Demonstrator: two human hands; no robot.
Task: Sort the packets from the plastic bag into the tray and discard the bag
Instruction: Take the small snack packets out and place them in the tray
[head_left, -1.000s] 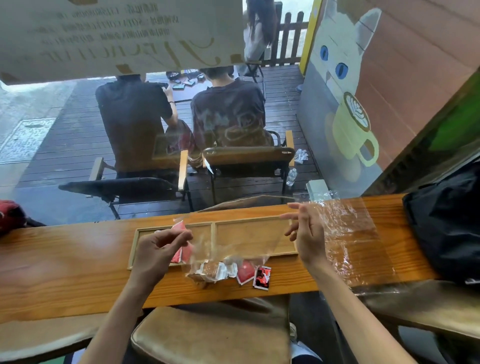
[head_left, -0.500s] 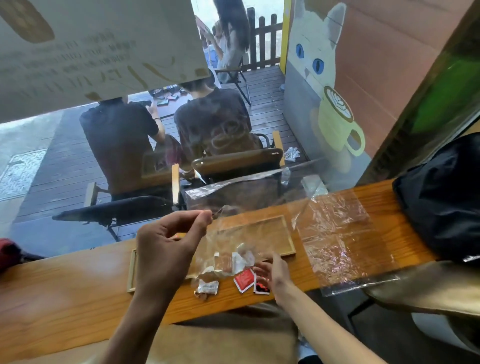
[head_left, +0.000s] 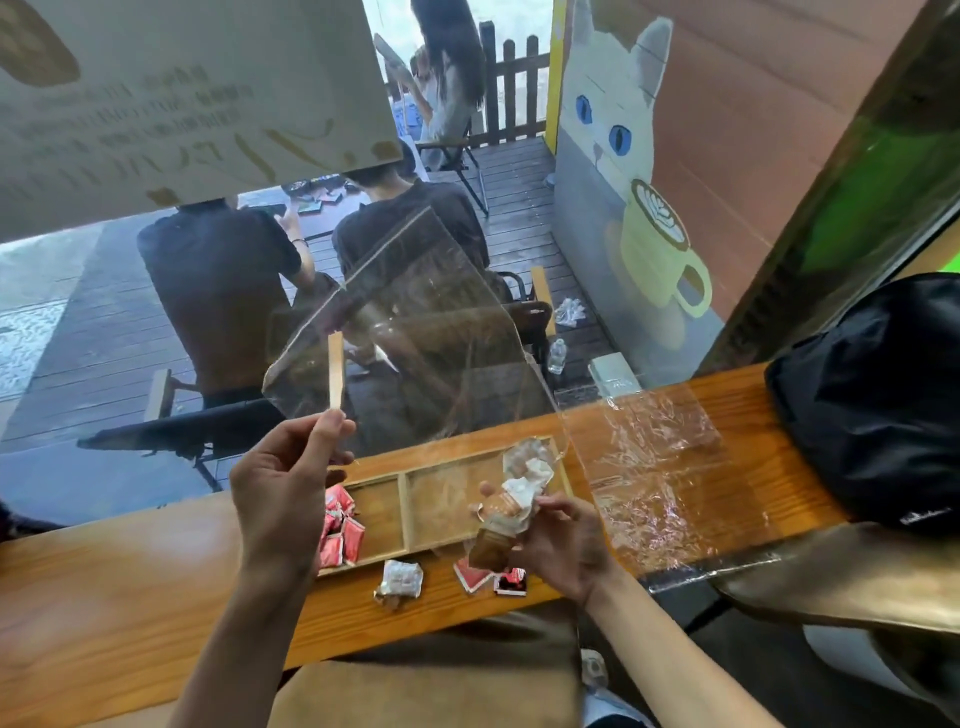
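Lifted now: one bag; three packets on counter.

No legible text anywhere

Plastic bag: clear, glossy, creased. Tray & surface: wood w/ visible grain, surface varnished, slight sheen. Red packets: shiny. Flat film sheet: clear, wrinkled, glossy. Black backpack: matt cloth.
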